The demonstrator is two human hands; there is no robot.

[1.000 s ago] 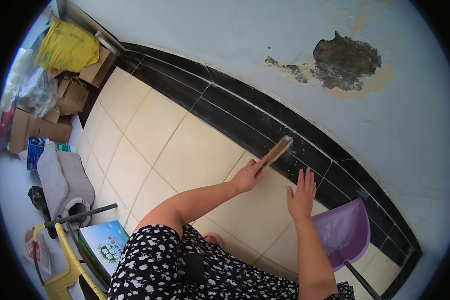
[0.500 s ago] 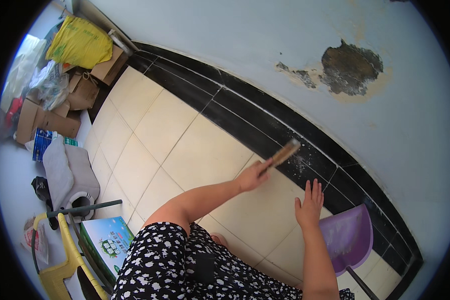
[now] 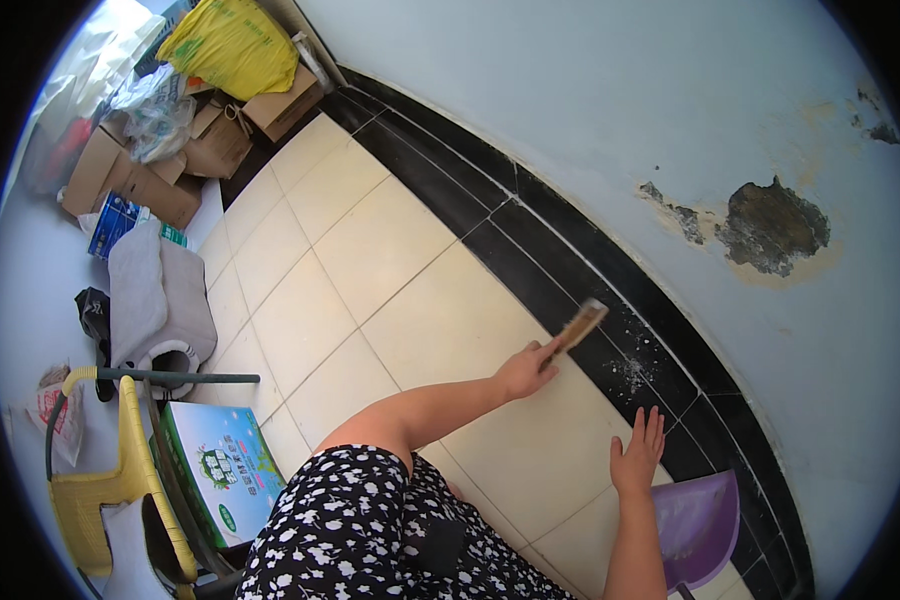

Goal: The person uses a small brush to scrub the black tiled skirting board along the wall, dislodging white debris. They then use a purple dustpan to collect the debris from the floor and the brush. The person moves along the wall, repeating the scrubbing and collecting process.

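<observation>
My left hand (image 3: 530, 370) is closed around the dark end of a small brown brush (image 3: 578, 328). The brush is slightly blurred, with a pale tip that points away to the right. It is over the black floor tiles (image 3: 485, 265), to the left of scattered white debris (image 3: 632, 366). My right hand (image 3: 638, 455), empty and with its fingers stretched out, hovers just below the debris with the back of the hand up. Beside my right forearm lies a purple dustpan (image 3: 718, 520), partly covered by that arm.
A wall with a peeled patch (image 3: 773, 227) rises along the right. To the left are a yellow chair (image 3: 100, 500), a colourful box (image 3: 220, 465) and a grey pet bed (image 3: 160, 300). Cardboard boxes (image 3: 215, 150) and a yellow bag (image 3: 232, 45) are piled at the far left.
The view has shifted, so the wall and floor appear further right and lower. Relative to the debris, the brush has moved left, away from it. My right hand stays open near the dustpan.
</observation>
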